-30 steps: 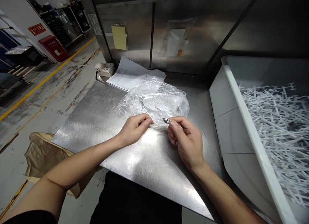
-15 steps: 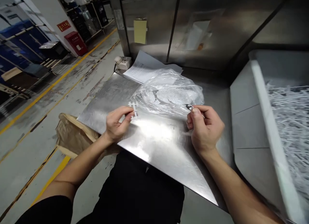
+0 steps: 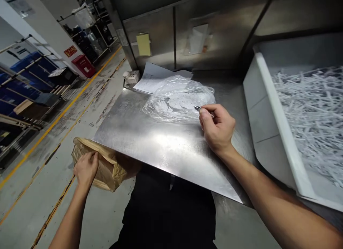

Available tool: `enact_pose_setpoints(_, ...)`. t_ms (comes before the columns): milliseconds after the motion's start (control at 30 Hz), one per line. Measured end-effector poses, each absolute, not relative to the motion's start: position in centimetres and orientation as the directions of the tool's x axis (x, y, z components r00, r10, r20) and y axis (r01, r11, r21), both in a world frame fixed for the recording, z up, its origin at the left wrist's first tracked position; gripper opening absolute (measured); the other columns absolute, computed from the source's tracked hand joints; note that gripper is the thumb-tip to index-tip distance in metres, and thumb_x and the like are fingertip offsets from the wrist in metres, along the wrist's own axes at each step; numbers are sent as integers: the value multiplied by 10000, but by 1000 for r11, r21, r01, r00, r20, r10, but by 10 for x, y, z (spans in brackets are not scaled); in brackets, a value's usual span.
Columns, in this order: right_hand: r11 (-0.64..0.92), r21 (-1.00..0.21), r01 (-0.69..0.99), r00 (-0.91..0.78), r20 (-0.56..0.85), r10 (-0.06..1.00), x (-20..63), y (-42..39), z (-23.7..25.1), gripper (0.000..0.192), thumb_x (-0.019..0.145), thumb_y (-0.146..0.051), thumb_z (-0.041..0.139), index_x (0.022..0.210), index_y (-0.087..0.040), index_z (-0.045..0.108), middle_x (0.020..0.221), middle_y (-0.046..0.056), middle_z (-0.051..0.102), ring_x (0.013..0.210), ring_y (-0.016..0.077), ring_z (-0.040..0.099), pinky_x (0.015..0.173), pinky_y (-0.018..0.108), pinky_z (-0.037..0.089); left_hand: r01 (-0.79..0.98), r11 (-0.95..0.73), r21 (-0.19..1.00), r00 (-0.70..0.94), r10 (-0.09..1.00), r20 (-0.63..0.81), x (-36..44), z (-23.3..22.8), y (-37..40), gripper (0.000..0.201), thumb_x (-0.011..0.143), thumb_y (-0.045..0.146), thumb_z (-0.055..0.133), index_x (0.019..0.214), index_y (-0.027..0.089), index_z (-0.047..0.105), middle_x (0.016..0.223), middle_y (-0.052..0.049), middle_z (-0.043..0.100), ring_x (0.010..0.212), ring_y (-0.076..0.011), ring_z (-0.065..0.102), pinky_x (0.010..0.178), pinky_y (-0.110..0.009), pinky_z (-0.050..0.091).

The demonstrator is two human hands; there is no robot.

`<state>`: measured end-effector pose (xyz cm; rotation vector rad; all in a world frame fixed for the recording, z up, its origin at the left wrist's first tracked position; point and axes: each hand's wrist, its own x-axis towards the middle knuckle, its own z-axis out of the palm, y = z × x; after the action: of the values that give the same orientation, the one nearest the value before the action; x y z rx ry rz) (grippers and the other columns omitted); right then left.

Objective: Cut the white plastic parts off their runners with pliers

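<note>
My right hand is closed in a pinch around a small shiny metal tool, whose tip pokes out past the thumb; its exact kind is unclear. It hovers above the metal table, by the near right side of a crumpled clear plastic bag. Off the table's left edge, my left hand reaches over the mouth of an open brown paper bag. Its fingers are curled together, and whatever they may hold is hidden.
A large white bin full of thin white plastic pieces stands on the right. Printed sheets and a white power socket lie at the table's back. A metal wall closes the far side.
My left hand has moved from above the table, where it held a small white plastic lattice piece, down left to the paper bag. The piece is out of sight. My right hand keeps the tool.
</note>
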<state>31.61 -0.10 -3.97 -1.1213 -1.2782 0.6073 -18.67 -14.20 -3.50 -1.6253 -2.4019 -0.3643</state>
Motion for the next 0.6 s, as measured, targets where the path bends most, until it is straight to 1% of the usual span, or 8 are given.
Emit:
enact_pose_setpoints(67, 405, -884, 235, 299, 462, 835, 317, 1, -38, 264, 1049, -486, 658, 1019, -230, 718, 841, 47, 701, 686, 190, 602, 588, 324, 447, 993, 69, 93, -107, 854, 508, -139, -12, -116, 309, 1079, 402, 556, 1062, 177, 767, 1060, -148, 813, 1026, -316, 754, 956, -434, 558)
enact_pose_setpoints(133, 415, -875, 249, 317, 478, 819, 318, 3, -36, 256, 1044, -472, 660, 988, -230, 719, 818, 36, 690, 679, 184, 592, 599, 320, 450, 949, -307, 73, 201, 768, 608, -78, 11, -86, 209, 1075, 324, 603, 1114, 191, 759, 1088, -130, 814, 1024, -277, 761, 991, -424, 573)
enact_pose_setpoints(200, 414, -874, 257, 317, 480, 818, 320, 4, -35, 255, 1043, -469, 655, 984, -229, 719, 796, 25, 677, 661, 178, 574, 601, 317, 440, 776, -631, 6, 502, 622, 601, -14, 29, -58, 164, 1067, 256, 627, 1158, 211, 756, 1053, -105, 814, 973, -242, 756, 922, -391, 589)
enact_pose_setpoints(267, 415, -872, 261, 322, 484, 814, 321, 5, -33, 260, 1042, -472, 649, 989, -227, 717, 782, 16, 669, 648, 172, 557, 601, 313, 427, 598, -801, -29, 693, 499, 520, 44, 36, -32, 189, 1086, 236, 605, 1210, 206, 744, 1077, -95, 810, 969, -221, 740, 881, -370, 584)
enact_pose_setpoints(367, 425, -868, 257, 341, 493, 801, 322, 5, -30, 258, 1045, -462, 628, 980, -224, 705, 777, 8, 671, 643, 164, 546, 614, 310, 424, 461, -875, -147, 867, 410, 282, 104, 29, -2, 226, 1122, 228, 532, 1177, 169, 743, 1060, -94, 784, 932, -217, 700, 772, -346, 544)
enact_pose_setpoints(433, 433, -865, 255, 350, 500, 792, 322, 4, -26, 243, 1043, -439, 621, 957, -224, 695, 773, 2, 674, 642, 158, 547, 634, 312, 431, 408, -885, -225, 913, 389, 127, 126, 21, 9, 238, 1118, 191, 512, 1084, 150, 744, 990, -88, 751, 882, -221, 665, 716, -341, 505)
enact_pose_setpoints(500, 445, -859, 254, 349, 510, 786, 321, 3, -22, 229, 1039, -416, 623, 933, -223, 687, 754, -6, 665, 626, 152, 540, 643, 313, 434, 376, -885, -274, 924, 380, 40, 136, 15, 15, 244, 1103, 155, 509, 997, 141, 728, 946, -92, 716, 863, -227, 636, 691, -340, 476)
enact_pose_setpoints(600, 459, -851, 256, 335, 523, 784, 321, 0, -18, 222, 1040, -405, 622, 916, -230, 680, 737, -9, 661, 613, 152, 537, 644, 311, 443, 328, -885, -331, 936, 353, -16, 141, 14, 16, 267, 1087, 114, 497, 915, 136, 700, 908, -111, 682, 874, -243, 622, 687, -343, 461)
